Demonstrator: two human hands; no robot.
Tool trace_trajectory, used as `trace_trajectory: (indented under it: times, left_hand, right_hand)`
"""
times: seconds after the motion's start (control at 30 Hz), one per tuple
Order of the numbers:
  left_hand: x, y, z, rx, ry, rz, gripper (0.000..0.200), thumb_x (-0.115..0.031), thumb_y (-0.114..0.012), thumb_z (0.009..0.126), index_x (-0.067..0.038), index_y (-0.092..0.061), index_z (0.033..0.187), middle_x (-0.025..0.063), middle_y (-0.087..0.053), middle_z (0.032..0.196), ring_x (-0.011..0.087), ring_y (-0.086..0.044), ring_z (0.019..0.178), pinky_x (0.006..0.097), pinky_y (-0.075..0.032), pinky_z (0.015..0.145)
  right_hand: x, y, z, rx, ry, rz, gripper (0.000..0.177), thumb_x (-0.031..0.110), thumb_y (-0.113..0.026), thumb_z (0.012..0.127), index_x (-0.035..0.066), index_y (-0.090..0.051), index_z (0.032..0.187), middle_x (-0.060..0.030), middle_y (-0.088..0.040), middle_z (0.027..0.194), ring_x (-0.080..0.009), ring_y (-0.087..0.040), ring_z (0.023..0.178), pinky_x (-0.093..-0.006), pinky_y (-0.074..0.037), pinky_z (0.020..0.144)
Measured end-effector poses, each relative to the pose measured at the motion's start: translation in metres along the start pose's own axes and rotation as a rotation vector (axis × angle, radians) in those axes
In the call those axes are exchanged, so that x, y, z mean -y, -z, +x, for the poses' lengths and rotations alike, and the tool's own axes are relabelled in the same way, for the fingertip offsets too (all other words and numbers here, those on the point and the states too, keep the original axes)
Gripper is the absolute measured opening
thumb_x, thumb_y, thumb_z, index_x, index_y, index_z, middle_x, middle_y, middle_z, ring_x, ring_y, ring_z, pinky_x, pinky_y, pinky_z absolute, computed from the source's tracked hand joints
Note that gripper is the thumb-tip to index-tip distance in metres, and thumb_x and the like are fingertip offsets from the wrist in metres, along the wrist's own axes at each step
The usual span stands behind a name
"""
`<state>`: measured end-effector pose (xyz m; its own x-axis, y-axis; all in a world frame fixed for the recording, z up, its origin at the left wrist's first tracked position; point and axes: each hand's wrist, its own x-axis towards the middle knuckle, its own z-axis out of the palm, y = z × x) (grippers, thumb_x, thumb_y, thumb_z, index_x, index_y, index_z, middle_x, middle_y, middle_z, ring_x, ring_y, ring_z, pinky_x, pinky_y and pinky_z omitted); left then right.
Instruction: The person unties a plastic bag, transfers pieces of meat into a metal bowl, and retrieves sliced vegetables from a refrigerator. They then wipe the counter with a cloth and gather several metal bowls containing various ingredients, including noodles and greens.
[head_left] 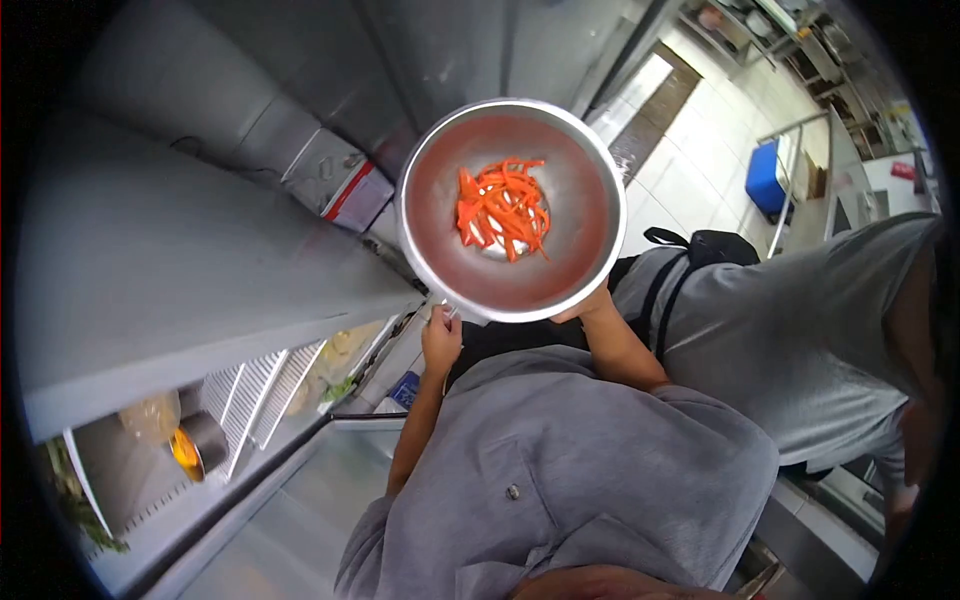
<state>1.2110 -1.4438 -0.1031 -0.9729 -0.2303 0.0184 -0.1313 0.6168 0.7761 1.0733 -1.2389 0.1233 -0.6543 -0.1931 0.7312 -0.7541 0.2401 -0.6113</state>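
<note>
A round metal bowl (590, 210) is held up in front of me, with a small heap of orange-red vegetable strips (505, 205), which look like cut red pepper, at its bottom. My left hand (441, 342) is closed at the bowl's near left edge, pinching a small pale part by the rim. Under the near right side of the bowl is my right hand (594, 303), its fingers mostly hidden by the metal. The bowl tips slightly so that its inside faces me.
On the left an open fridge (280, 385) shows wire shelves, a metal container (207, 440) with something orange, and bagged food. Close on my right stands another person in a grey shirt (790, 330). Farther off are a blue box (765, 178) and white floor tiles.
</note>
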Motion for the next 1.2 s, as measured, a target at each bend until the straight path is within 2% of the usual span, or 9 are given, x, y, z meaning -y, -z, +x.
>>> trace_trajectory:
  times: [0.07,0.1,0.13,0.2,0.23,0.4,0.6,1.07,1.2]
  left_hand:
    - [-0.010,0.006,0.028,0.023,-0.066,0.021,0.020,-0.012,-0.064,0.084,-0.004,-0.055,0.101,0.0135,-0.057,0.064,0.0299,-0.058,0.057,0.0433,-0.044,0.054]
    - [-0.018,0.013,0.043,0.055,-0.014,-0.049,0.020,-0.011,-0.064,0.084,-0.003,-0.055,0.100,0.0132,-0.058,0.066,0.0292,-0.059,0.059,0.0429,-0.044,0.054]
    - [-0.028,0.016,0.057,0.090,0.040,-0.119,0.019,-0.011,-0.063,0.085,-0.003,-0.055,0.100,0.0130,-0.059,0.068,0.0285,-0.060,0.062,0.0425,-0.044,0.055]
    - [-0.038,0.019,0.078,0.124,0.005,-0.168,0.018,-0.011,-0.063,0.085,-0.003,-0.056,0.100,0.0134,-0.060,0.071,0.0282,-0.061,0.064,0.0410,-0.045,0.057]
    - [-0.044,0.022,0.088,0.149,-0.029,-0.196,0.017,-0.011,-0.063,0.085,-0.002,-0.057,0.099,0.0138,-0.061,0.074,0.0280,-0.062,0.067,0.0395,-0.047,0.058]
    - [-0.115,0.010,0.119,0.424,-0.251,-0.256,0.017,-0.011,-0.064,0.085,-0.001,-0.062,0.099,0.0144,-0.063,0.083,0.0279,-0.063,0.071,0.0346,-0.051,0.065]
    - [-0.195,-0.020,0.166,0.779,-0.309,-0.261,0.017,-0.010,-0.064,0.086,0.001,-0.061,0.100,0.0133,-0.062,0.083,0.0246,-0.061,0.075,0.0331,-0.048,0.068]
    - [-0.341,-0.089,0.312,0.892,-0.156,-0.247,0.018,-0.004,-0.061,0.085,0.002,-0.063,0.102,0.0091,-0.062,0.083,0.0155,-0.058,0.079,0.0273,-0.045,0.076]
    - [-0.389,-0.149,0.380,0.935,-0.104,-0.266,0.016,-0.004,-0.059,0.086,0.003,-0.062,0.101,0.0080,-0.062,0.084,0.0147,-0.058,0.081,0.0269,-0.045,0.077]
  right_hand:
    - [-0.009,0.019,-0.010,0.033,0.040,-0.173,0.037,0.023,-0.079,0.059,0.005,-0.066,0.088,-0.0083,-0.067,0.090,-0.0271,-0.065,0.081,-0.0370,-0.049,0.079]
    - [-0.014,0.022,-0.024,-0.036,-0.222,-0.107,0.047,0.022,-0.079,0.059,0.003,-0.063,0.099,-0.0093,-0.066,0.099,-0.0259,-0.064,0.087,-0.0379,-0.047,0.084]
    - [-0.034,0.036,-0.042,0.110,-0.037,-0.407,0.063,0.023,-0.081,0.058,0.001,-0.057,0.112,-0.0109,-0.063,0.108,-0.0245,-0.063,0.095,-0.0386,-0.046,0.089]
    - [-0.031,0.040,-0.045,-0.079,-0.375,-0.144,0.052,0.023,-0.084,0.061,0.008,-0.067,0.107,-0.0058,-0.067,0.109,-0.0203,-0.060,0.107,-0.0382,-0.042,0.098]
    - [-0.021,0.040,-0.026,-0.207,-0.440,-0.217,0.062,0.026,-0.088,0.058,0.004,-0.065,0.110,-0.0075,-0.066,0.110,-0.0202,-0.060,0.109,-0.0393,-0.042,0.099]
    - [-0.042,0.081,0.019,-0.315,-0.298,-0.260,0.075,0.022,-0.093,0.055,-0.012,-0.056,0.110,-0.0174,-0.063,0.104,-0.0225,-0.062,0.094,-0.0342,-0.047,0.088]
    - [-0.137,0.123,0.048,-0.617,-0.326,-0.272,0.078,0.000,-0.089,0.056,-0.009,-0.044,0.119,-0.0203,-0.057,0.114,-0.0241,-0.057,0.107,-0.0359,-0.044,0.096]
    - [-0.337,0.303,0.117,-0.911,-0.380,-0.762,0.074,0.013,-0.092,0.054,-0.005,-0.046,0.109,-0.0106,-0.056,0.100,-0.0171,-0.055,0.091,-0.0275,-0.045,0.084]
    - [-0.402,0.361,0.140,-0.900,-0.397,-0.712,0.083,0.012,-0.092,0.055,-0.007,-0.043,0.121,-0.0159,-0.057,0.114,-0.0209,-0.058,0.101,-0.0314,-0.046,0.089]
